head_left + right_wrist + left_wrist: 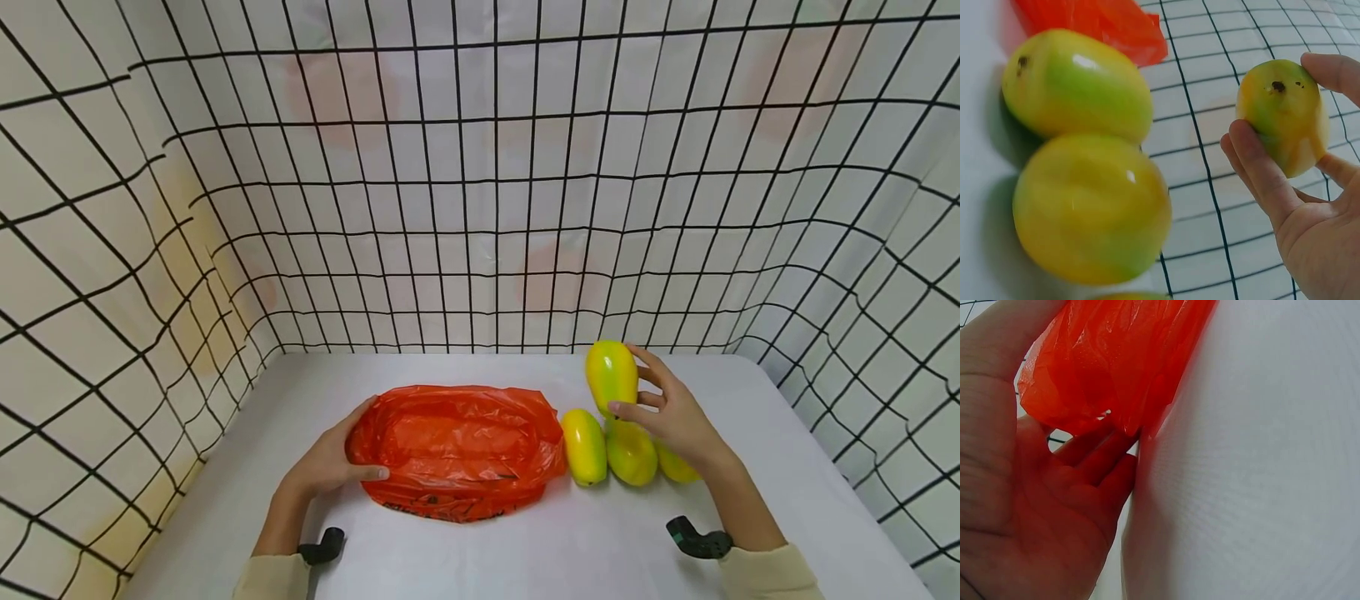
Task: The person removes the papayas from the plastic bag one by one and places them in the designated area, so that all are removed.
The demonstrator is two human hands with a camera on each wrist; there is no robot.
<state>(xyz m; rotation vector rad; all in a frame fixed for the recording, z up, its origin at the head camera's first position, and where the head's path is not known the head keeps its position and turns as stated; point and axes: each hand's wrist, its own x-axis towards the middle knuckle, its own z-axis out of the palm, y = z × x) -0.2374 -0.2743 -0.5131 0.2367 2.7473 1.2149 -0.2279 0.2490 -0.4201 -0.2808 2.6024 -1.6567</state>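
A red plastic bag (465,442) lies on the white table with its mouth spread wide. My left hand (330,454) holds the bag's left end, thumb in front and fingers behind; in the left wrist view the bag (1116,356) partly hides its fingertips. Raised above the table, a yellow-green mango (611,375) is held between the thumb and fingers of my right hand (678,417). Below it, a mango (585,447) touches or nearly touches the bag's right side. Beside that lie another mango (632,454) and a third (677,465), partly hidden by the right wrist.
Behind the table stands a black wire grid (495,208) against white sheeting, and similar grids flank both sides. The white tabletop (525,558) extends in front of the bag and fruit. A small dark device is strapped to each wrist.
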